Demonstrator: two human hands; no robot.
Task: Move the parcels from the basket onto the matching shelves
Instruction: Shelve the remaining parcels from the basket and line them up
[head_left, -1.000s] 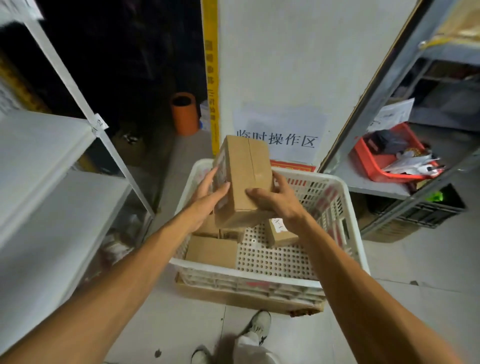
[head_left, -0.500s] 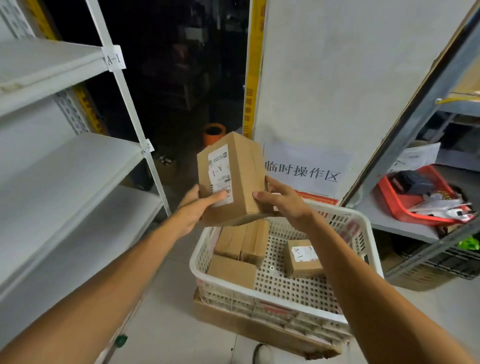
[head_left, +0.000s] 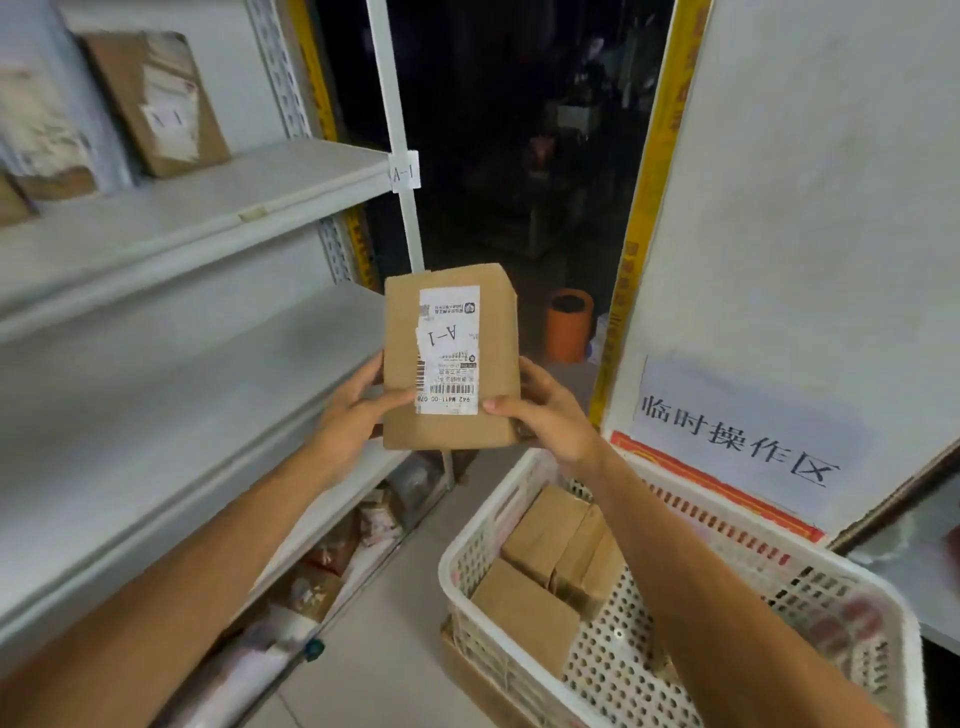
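Shelves (head_left: 171, 197) fill the 9 o'clock side. White basket (head_left: 613, 675) at 5 o'clock, brown boxes (head_left: 550, 561) inside. Parcel (head_left: 452, 364) marked A-1, label upside down, held in air mid-frame, 11 o'clock of basket. Blurred box (head_left: 156, 98) on top shelf at 10. Left hand (head_left: 348, 421) grips parcel's left edge, right hand (head_left: 550, 415) its right edge, thumbs on front. A-1 tag (head_left: 404, 171) on post at 12.
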